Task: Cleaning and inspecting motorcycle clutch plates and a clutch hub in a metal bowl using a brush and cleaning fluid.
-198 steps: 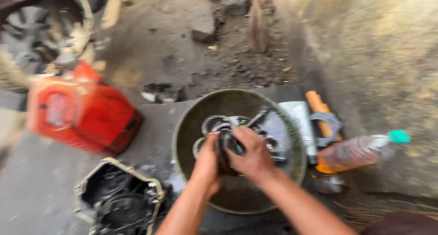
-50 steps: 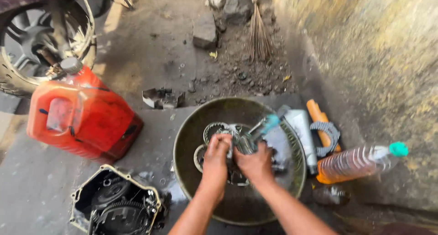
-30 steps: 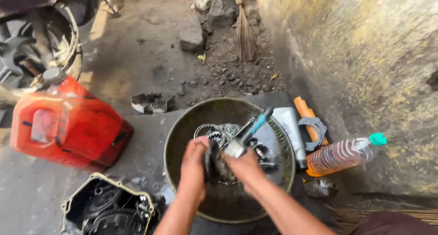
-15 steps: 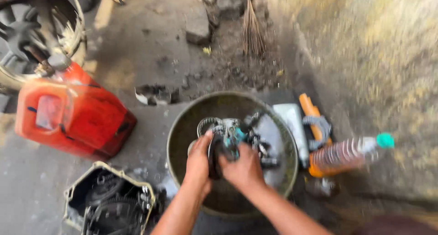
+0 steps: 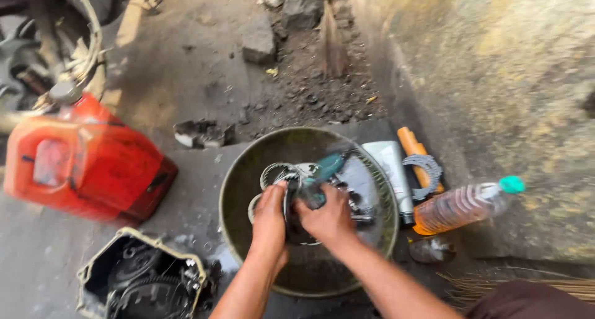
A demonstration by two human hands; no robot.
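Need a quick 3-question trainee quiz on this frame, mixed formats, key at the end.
1. True or false: both hands are inside the round metal basin.
2. What lies to the person's left of the basin? A) red jerrycan B) a blue bucket C) a folded towel
3. Fill in: the plastic bottle with the green cap lies on its ____, outside the basin.

Key: 1 true. 2 A. 3 side. The left hand and right hand grip a dark round part between them; an open engine cover sits below the jerrycan.
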